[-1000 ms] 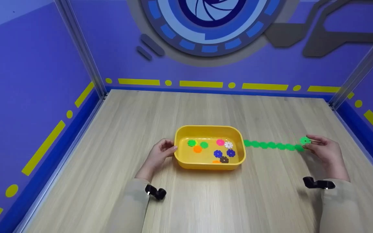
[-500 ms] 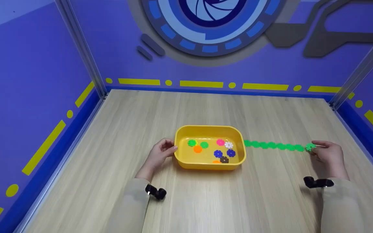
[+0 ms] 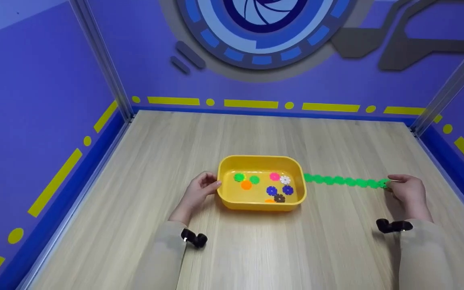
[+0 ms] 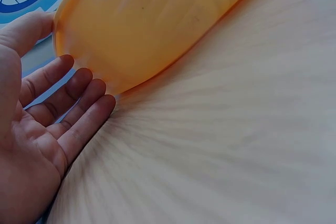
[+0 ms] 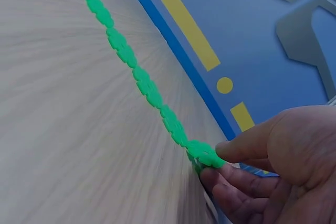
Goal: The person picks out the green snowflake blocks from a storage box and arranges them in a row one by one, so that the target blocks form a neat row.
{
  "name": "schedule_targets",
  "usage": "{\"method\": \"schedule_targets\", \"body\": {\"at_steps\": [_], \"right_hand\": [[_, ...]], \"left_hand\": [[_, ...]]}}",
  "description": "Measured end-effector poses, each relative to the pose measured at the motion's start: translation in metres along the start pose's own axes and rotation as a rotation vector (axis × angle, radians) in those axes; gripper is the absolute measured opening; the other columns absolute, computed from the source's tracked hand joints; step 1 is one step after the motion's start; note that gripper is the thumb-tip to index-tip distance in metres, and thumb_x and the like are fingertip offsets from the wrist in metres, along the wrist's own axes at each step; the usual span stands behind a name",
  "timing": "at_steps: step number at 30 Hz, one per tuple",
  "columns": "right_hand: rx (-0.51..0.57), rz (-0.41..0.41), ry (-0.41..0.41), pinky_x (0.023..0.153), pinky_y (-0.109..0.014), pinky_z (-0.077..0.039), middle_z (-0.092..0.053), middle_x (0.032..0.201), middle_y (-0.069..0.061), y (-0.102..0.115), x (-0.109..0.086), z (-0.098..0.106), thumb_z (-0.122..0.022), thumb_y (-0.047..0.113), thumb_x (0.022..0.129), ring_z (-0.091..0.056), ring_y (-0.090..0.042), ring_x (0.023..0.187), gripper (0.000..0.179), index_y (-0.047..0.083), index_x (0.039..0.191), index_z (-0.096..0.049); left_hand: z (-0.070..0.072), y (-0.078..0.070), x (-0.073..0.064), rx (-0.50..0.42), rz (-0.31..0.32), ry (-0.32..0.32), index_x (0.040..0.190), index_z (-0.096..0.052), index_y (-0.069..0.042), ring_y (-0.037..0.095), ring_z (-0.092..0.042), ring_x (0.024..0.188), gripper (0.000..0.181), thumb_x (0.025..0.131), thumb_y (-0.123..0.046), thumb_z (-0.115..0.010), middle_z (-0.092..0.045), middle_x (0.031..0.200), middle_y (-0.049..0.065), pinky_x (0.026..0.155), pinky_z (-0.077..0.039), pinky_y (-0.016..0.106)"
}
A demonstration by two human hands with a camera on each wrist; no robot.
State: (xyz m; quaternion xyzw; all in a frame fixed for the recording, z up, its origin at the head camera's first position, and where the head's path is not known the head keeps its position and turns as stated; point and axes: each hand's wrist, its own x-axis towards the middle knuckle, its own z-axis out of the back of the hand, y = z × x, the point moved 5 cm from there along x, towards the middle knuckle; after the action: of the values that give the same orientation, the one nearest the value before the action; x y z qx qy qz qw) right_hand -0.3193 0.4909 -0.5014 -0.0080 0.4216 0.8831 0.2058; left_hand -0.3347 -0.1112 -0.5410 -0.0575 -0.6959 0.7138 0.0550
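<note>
My right hand [image 3: 411, 191] pinches a green snowflake disc [image 5: 206, 153] between thumb and fingers. The disc sits right at the right end of a row of overlapping green discs [image 3: 338, 181] on the table, which runs left to the tub. In the head view, my left hand [image 3: 196, 194] holds the left side of a yellow plastic tub [image 3: 262, 206]. In the left wrist view, the left thumb [image 4: 37, 31] lies at the rim while the other fingertips touch the outer wall.
Inside the tub lie several loose discs: green, orange, pink, a white one [image 3: 284, 180], blue ones and a brown one [image 3: 279, 198]. A wood-grain table [image 3: 256, 249] carries everything. Blue panels [image 3: 46, 100] wall it in at the back and sides.
My right hand lowered its green disc from above the row's right end to beyond it, then brought it left against the end disc. The left hand and tub stay put.
</note>
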Motion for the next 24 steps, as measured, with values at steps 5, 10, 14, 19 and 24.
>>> {"method": "schedule_targets", "body": {"at_steps": [5,10,14,19,24], "right_hand": [[-0.057,-0.001,-0.026,0.056,-0.026,-0.053,-0.068,0.078,0.011,0.0014,-0.0017,0.003,-0.054,0.019,0.1,-0.058,-0.006,0.058,0.052,-0.007,0.145,-0.05],[-0.079,0.015,-0.045,0.058,-0.026,-0.055,-0.07,0.095,-0.003,0.001,-0.0029,0.0059,-0.052,0.022,0.103,-0.061,-0.002,0.063,0.051,-0.009,0.143,-0.051],[-0.038,-0.007,-0.036,0.057,-0.025,-0.054,-0.068,0.077,0.013,-0.0013,-0.0015,0.006,-0.051,0.021,0.103,-0.061,0.002,0.063,0.052,-0.009,0.145,-0.049],[0.008,-0.023,-0.019,0.059,-0.023,-0.056,-0.062,0.072,0.021,-0.0025,-0.0019,0.0065,-0.053,0.022,0.103,-0.062,0.005,0.065,0.054,-0.009,0.146,-0.047],[-0.024,0.002,-0.05,0.063,-0.017,-0.052,-0.064,0.084,0.016,0.0016,-0.0047,0.0077,-0.053,0.024,0.103,-0.059,0.008,0.068,0.052,-0.007,0.144,-0.051]], "left_hand": [[-0.0008,-0.0008,-0.0002,-0.002,0.002,-0.003,0.114,-0.059,0.003,0.011,-0.062,0.096,0.024,0.097,-0.01,-0.07,-0.062,0.105,0.004,0.082,-0.06,0.026],[-0.0007,-0.0012,-0.0002,0.003,0.009,-0.006,0.115,-0.06,0.002,0.011,-0.061,0.096,0.023,0.098,-0.011,-0.069,-0.061,0.106,0.004,0.083,-0.06,0.027],[-0.0004,-0.0017,0.0001,0.018,0.004,0.001,0.115,-0.06,0.003,0.012,-0.062,0.097,0.025,0.097,-0.012,-0.07,-0.062,0.106,0.004,0.086,-0.06,0.028],[-0.0002,-0.0009,0.0007,0.019,-0.005,0.012,0.116,-0.059,0.004,0.011,-0.062,0.097,0.028,0.097,-0.013,-0.07,-0.062,0.107,0.005,0.087,-0.06,0.028],[-0.0003,-0.0005,0.0002,0.007,-0.004,0.013,0.116,-0.059,0.004,0.011,-0.062,0.097,0.027,0.097,-0.012,-0.07,-0.061,0.106,0.004,0.085,-0.059,0.026]]}}
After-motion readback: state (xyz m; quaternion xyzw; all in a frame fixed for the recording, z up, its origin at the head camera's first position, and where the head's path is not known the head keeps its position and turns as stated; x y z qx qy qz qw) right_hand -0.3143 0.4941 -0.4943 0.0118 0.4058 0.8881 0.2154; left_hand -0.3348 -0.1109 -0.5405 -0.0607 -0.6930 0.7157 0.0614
